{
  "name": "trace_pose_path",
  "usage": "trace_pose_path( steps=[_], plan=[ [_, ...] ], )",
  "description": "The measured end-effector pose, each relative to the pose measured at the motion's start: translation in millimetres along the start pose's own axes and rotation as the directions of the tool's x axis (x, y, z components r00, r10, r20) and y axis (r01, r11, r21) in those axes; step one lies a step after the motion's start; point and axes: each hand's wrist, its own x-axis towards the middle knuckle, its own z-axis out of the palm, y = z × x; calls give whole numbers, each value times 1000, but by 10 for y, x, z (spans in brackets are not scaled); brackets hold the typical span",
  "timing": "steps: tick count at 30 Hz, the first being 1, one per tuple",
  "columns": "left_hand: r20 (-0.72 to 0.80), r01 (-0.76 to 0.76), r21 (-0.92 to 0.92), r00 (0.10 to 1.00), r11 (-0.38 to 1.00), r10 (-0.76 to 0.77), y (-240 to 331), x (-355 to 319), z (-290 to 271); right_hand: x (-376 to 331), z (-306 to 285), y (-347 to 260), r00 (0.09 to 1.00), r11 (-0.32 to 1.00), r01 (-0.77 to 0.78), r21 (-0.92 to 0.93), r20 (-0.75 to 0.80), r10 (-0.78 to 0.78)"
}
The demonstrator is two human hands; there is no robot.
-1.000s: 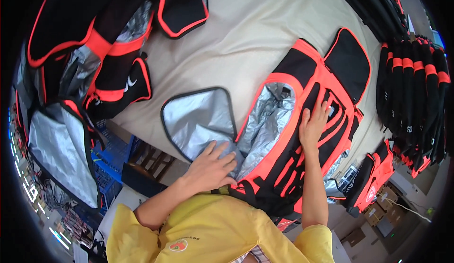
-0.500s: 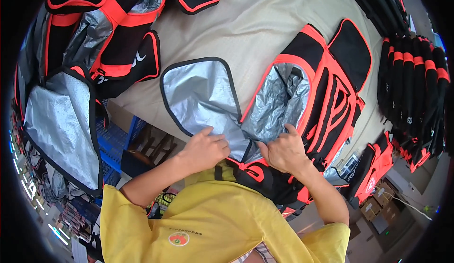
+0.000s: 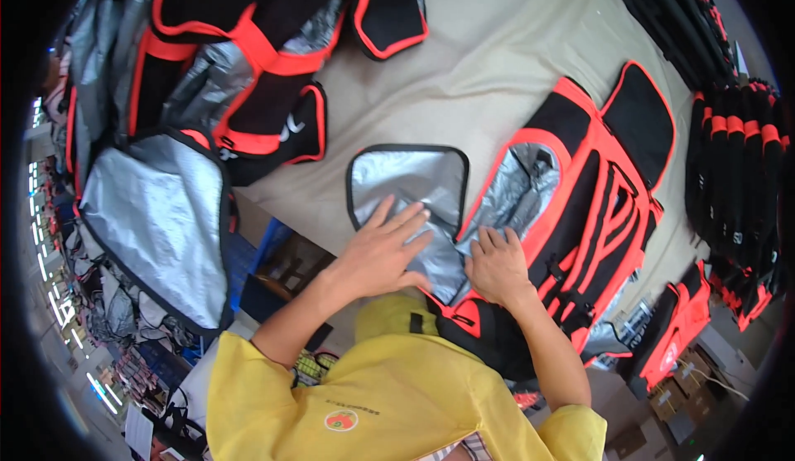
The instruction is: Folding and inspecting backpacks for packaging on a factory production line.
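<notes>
We pressed our left hand (image 3: 383, 254), fingers spread, flat on the silver flap (image 3: 407, 188) at the table's (image 3: 497, 55) near edge, our right hand (image 3: 497, 264), fingers together, on the red-and-black bag (image 3: 580, 188) beside it. Half a second earlier, both hands gripped the flap's lower edge. Stacked black bags (image 3: 737, 171) lined the right edge.

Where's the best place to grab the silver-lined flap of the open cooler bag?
Probably the silver-lined flap at its black-piped far edge, coming in from the far side of the table. That edge lies flat and free on the cloth, while the near end is hinged to the red and black bag and pressed under the left hand and right hand.
</notes>
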Motion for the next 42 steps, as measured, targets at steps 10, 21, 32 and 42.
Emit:
trace_pose_path(
  steps=[10, 21, 32, 42],
  plan=[
    [42, 50, 134, 998, 990, -56, -41, 163, 295, 335, -116, -245, 969, 942, -174, 286, -120, 215],
    [77, 80, 108, 993, 991, -88, -38, 124, 192, -508, -712, 132, 717, 814, -386, 434, -414, 561],
    [181, 135, 72, 973, 988, -146, 259, 798, -89, -952, 563, 964, 457, 513, -744, 429, -234, 858],
    [-361, 30, 164, 932, 986, 32, 809, 3246, 932, -1046, 378, 961, 427, 437, -735, 519, -146, 892]
  ],
)
